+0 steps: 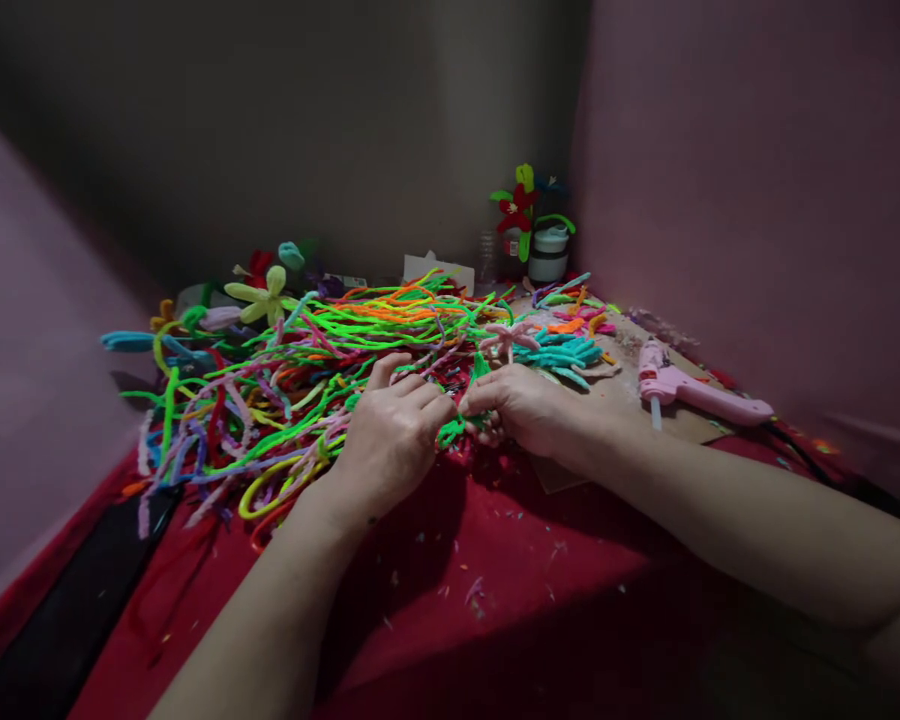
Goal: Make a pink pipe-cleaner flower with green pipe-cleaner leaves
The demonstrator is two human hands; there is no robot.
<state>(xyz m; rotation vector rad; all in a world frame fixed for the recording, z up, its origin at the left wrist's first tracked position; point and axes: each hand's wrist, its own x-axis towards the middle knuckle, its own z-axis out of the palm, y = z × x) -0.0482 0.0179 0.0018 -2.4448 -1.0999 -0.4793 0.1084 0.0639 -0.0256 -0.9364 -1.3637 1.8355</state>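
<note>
Fingers [436,408] of the left hand [394,435] and right hand [529,410] are pinched shut on a green pipe cleaner piece [454,430], held between them at the edge of the pipe cleaner pile [270,400]; its long axis tilts up and away. Bare red counter [495,560] lies open nearer; a pink glue gun [694,390] rests to the right, with walls close behind.
</note>
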